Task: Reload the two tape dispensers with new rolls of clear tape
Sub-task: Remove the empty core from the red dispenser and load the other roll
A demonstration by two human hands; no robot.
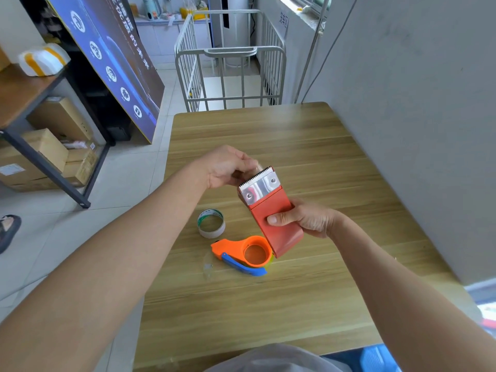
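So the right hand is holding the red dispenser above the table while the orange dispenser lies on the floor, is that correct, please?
Not quite: the head view shows the orange dispenser lying on the wooden table, not the floor. The right hand does hold the red dispenser above the table.

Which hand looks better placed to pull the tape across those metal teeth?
The left hand: its fingers already pinch the clear tape end right beside the serrated blade. The right hand is wrapped around the red dispenser, steadying it above the table.
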